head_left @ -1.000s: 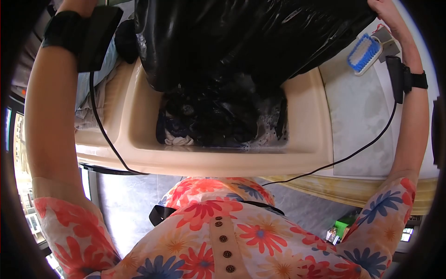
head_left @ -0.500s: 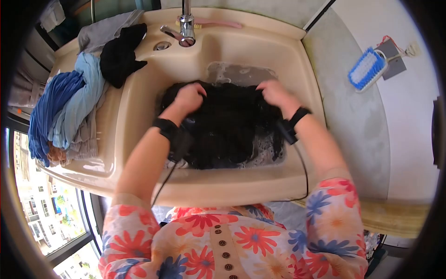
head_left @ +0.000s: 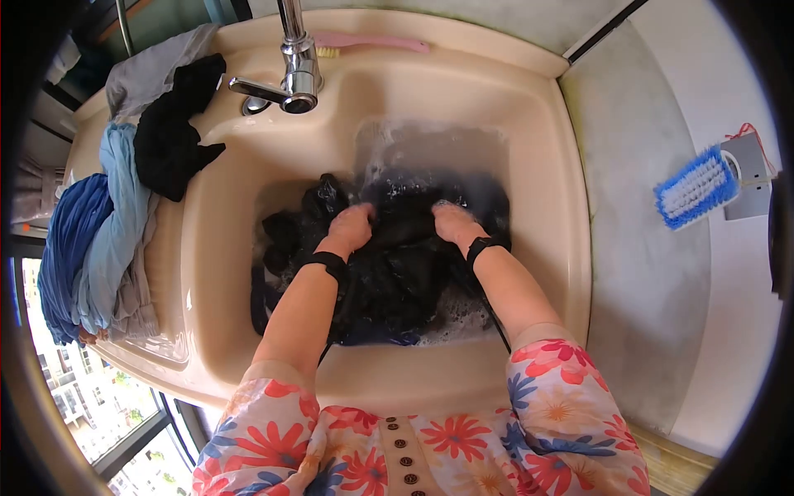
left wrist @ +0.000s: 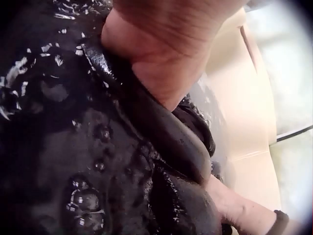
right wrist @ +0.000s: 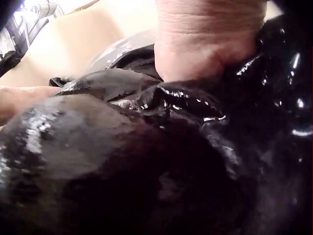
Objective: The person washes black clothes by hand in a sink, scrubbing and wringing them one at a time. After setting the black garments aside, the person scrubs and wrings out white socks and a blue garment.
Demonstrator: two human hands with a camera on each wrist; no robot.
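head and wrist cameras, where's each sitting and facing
Head: worn there, facing forward and down at sink; left hand, right hand, floral top show.
Left wrist: worn there, facing black cloth; left hand and part of right arm.
Right wrist: likewise; right hand and part of left arm.
Both wrist views share the cloth.

black cloth (head_left: 397, 285) in a beige sink (head_left: 542, 165), pink brush (head_left: 380, 41) on its back edge, white blouse (head_left: 459, 442) (red, blue, orange flowers)

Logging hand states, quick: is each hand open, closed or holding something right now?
Left hand: holding the black cloth.
Right hand: holding the same cloth.
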